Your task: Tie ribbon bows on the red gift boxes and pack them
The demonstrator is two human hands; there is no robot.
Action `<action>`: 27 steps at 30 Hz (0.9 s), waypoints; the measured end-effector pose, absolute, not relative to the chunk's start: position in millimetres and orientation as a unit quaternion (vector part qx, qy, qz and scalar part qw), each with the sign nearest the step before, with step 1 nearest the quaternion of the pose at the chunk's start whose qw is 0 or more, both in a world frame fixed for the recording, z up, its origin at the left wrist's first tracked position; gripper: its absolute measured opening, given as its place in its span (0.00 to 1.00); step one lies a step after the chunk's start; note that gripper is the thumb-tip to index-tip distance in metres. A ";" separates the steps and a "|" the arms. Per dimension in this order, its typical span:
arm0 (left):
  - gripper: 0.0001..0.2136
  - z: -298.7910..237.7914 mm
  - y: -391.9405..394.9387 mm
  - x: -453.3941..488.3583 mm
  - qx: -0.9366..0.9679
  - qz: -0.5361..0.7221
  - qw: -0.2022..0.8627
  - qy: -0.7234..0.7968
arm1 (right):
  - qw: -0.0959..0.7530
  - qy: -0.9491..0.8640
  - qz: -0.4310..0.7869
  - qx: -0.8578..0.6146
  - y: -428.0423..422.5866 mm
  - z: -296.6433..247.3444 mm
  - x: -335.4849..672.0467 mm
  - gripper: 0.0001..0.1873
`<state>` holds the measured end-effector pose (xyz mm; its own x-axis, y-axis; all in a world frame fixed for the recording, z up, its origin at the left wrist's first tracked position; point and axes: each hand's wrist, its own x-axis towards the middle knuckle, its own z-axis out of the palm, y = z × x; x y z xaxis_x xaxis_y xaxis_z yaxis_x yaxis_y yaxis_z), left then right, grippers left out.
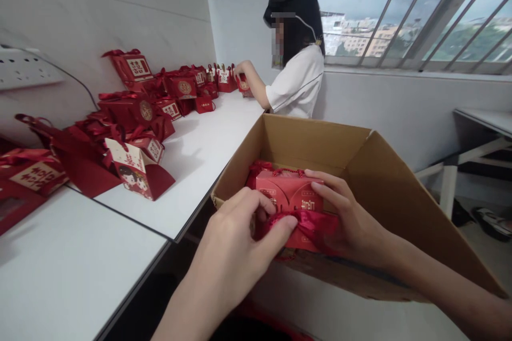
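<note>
Both hands (234,237) (356,224) forward, fingers (256,201) bent

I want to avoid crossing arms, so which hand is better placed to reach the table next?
Likely the left hand, which is nearer the table. The right hand touches the right side of the red box, so it would probably have to cross the left; it could perhaps steady the box.
</note>
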<state>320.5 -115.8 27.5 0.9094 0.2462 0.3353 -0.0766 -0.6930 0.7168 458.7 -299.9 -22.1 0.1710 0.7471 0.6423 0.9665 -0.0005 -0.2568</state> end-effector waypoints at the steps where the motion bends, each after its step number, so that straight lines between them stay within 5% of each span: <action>1: 0.07 27.4 -116.8 321.5 0.902 0.210 0.375 0.046 | 0.333 -0.624 -0.167 -0.687 -300.0 -22.1 458.7 0.41; 7: 0.07 25.5 -116.6 322.4 0.891 0.196 0.408 0.031 | 0.323 -0.626 -0.173 -0.689 -300.8 -22.1 457.9 0.40; 18: 0.13 29.2 -104.7 317.9 0.751 0.062 0.649 0.105 | 0.327 -0.620 -0.169 -0.692 -300.5 -23.4 459.1 0.41; 27: 0.10 23.3 -72.0 319.3 0.671 0.246 0.680 0.167 | 0.323 -0.613 -0.160 -0.703 -304.1 -25.1 459.9 0.40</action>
<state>319.3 -72.0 23.3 0.8234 0.5582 0.1021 -0.1095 -0.0202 0.9938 459.9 -304.1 -25.1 0.1961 0.7587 0.6213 0.9657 -0.0394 -0.2567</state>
